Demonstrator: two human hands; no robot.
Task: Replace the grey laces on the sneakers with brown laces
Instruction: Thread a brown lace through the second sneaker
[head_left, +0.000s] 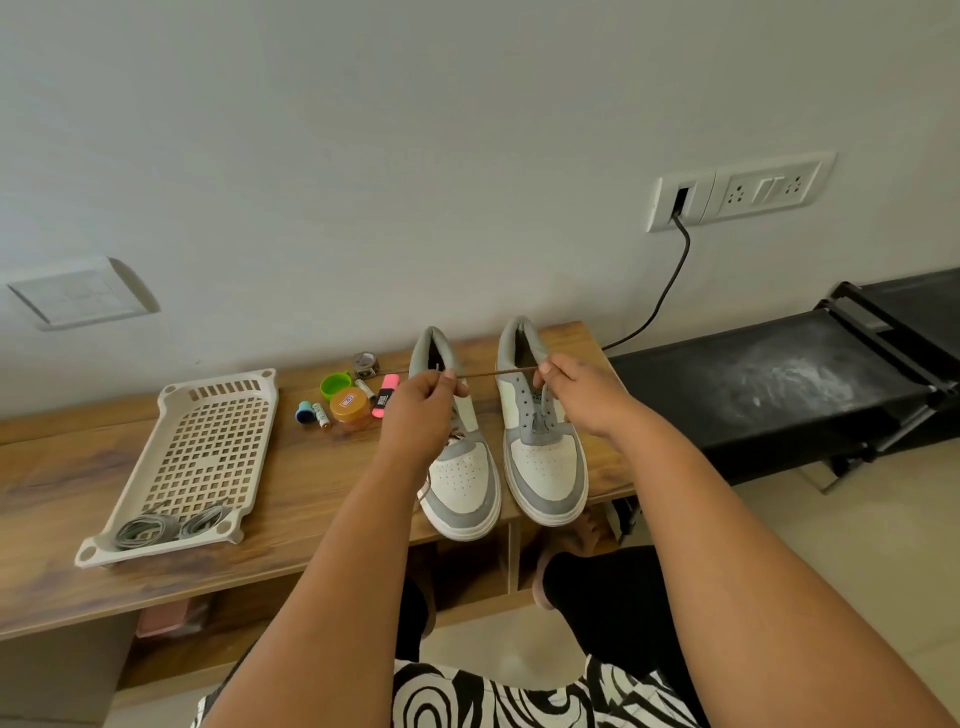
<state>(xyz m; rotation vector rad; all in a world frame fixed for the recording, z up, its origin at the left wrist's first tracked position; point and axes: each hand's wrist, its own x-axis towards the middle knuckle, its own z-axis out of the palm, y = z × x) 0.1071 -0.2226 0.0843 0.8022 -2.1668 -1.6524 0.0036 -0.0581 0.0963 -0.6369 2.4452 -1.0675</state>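
Note:
Two white and grey sneakers stand side by side on the wooden bench (62, 467), toes toward me: the left sneaker (462, 478) and the right sneaker (545, 467), whose eyelets look bare. A brown lace (498, 371) is stretched taut above them. My left hand (423, 410) pinches one end over the left sneaker, and my right hand (582, 389) pinches the other over the right sneaker's opening. A loose part of the lace hangs below my left wrist near the left sneaker. Coiled grey laces (166, 527) lie in the near end of a perforated tray (208, 441).
Small items sit behind the left sneaker: a green lid (335, 384), an orange-lidded jar (349, 408), a pink highlighter (385, 397), a tape roll (365, 365), batteries (317, 414). A black rack (779, 384) stands to the right; a black cable (670, 280) runs from the wall socket.

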